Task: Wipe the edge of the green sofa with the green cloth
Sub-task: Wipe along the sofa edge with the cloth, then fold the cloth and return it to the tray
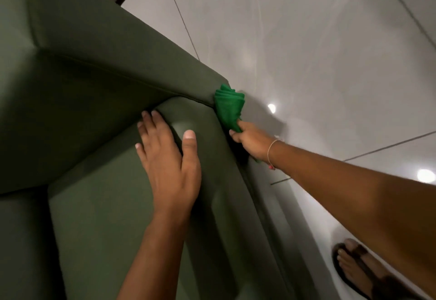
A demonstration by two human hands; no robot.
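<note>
The dark green sofa [94, 92] fills the left half of the view, its seat cushion below and its armrest crossing above. A bright green cloth [228, 108], bunched and folded, presses against the sofa's outer front edge just under the armrest corner. My right hand [250, 140] grips the cloth's lower end from the floor side, a thin bracelet on the wrist. My left hand [169, 158] lies flat on the seat cushion with fingers spread, holding nothing, fingertips near the seam below the armrest.
Glossy pale floor tiles [318, 51] with dark grout lines and light reflections cover the right side. My foot in a dark sandal [358, 269] stands on the floor at the bottom right, close to the sofa's base.
</note>
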